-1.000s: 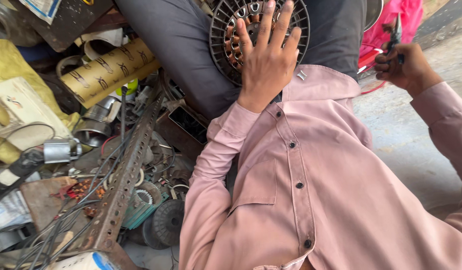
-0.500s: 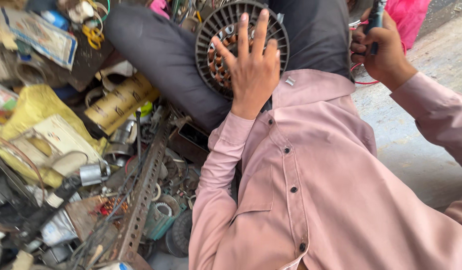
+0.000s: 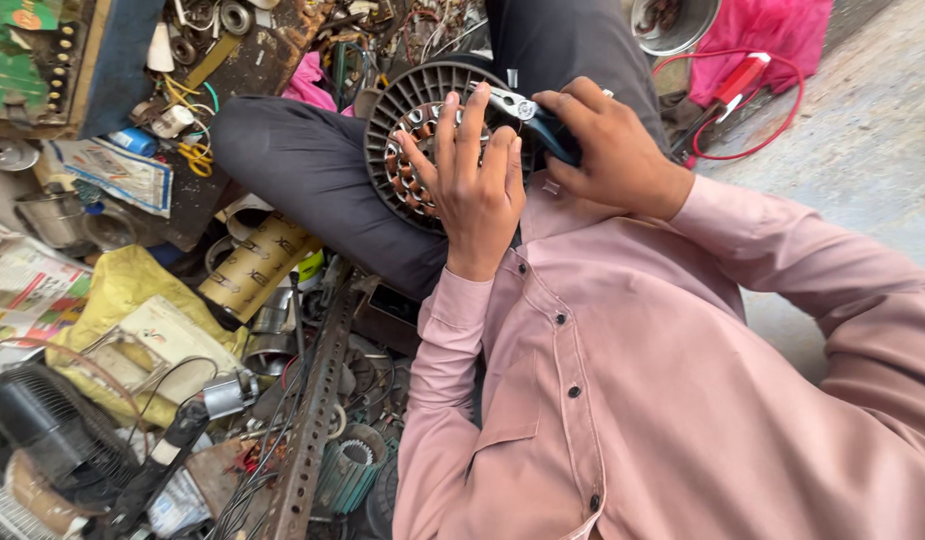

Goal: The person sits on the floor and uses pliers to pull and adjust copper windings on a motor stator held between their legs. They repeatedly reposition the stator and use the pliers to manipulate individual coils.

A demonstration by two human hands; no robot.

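Head view: right hand [image 3: 611, 150] has come in from far right since half second ago, now just beside left hand [image 3: 475, 180], fist clenched around pliers [image 3: 531, 118]. Pliers long axis roughly level, nose pointing left, tip touching left fingertips. Left hand unchanged: fingers spread flat on ribbed round motor stator [image 3: 408, 135], pressing, not gripping. Stator rests on lap beneath both hands, copper coils showing left of palm, flat face toward camera.

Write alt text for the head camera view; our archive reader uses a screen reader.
A person in a pink shirt sits cross-legged, left hand spread over a round motor stator with copper windings on their lap, right hand bringing blue-handled pliers to it. Scrap parts, a perforated metal bar and tape rolls surround them.
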